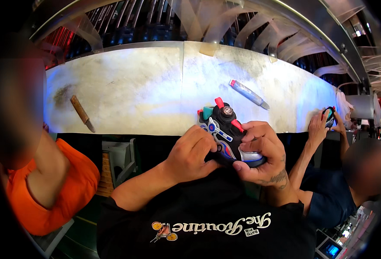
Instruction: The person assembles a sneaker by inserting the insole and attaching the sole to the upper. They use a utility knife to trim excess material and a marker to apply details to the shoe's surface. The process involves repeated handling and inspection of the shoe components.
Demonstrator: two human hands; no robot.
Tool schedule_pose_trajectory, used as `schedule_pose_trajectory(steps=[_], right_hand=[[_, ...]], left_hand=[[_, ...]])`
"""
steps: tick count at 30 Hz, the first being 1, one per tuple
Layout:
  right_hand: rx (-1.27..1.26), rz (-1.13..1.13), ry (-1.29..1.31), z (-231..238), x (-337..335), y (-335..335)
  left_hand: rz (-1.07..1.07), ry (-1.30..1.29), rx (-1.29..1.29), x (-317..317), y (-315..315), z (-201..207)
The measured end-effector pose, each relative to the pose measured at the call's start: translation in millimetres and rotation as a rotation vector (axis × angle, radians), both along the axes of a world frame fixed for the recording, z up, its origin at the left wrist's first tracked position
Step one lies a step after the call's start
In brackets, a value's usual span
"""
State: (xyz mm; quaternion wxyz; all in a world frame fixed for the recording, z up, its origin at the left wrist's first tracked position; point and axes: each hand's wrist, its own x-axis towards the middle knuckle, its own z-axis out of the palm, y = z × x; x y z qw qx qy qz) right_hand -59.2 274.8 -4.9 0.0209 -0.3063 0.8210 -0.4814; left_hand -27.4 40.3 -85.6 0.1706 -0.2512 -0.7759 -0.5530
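I hold a small black, silver and blue sneaker (228,150) with red pull tabs above my lap, close to the bench's front edge. A teal piece and a round dark cap show at its top. My left hand (191,152) is closed, its fingertips pinching the shoe's side by the strap; the exact grip is partly hidden. Wrapped around the silver end is my right hand (266,155), thumb below and fingers above. Beyond the shoe lies a worn, grey-handled tool (247,93) with a red end and a pointed tip.
A brown-handled blade (81,112) rests on the stained white bench (134,86) at left. Behind it run a roller conveyor (134,21) and clear plastic strips (281,34). A person in orange sits at left; at right, another in dark blue holds a similar shoe (330,116).
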Motion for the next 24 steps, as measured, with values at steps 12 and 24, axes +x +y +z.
schedule_pose_trajectory(steps=[12,24], right_hand=[[0.247,-0.108,-0.093,29,2,12],[0.305,-0.131,-0.320,9,15,40]], left_hand=[[0.025,-0.085,-0.138,-12,31,-15],[0.101,0.051,-0.298,-4,46,-15]])
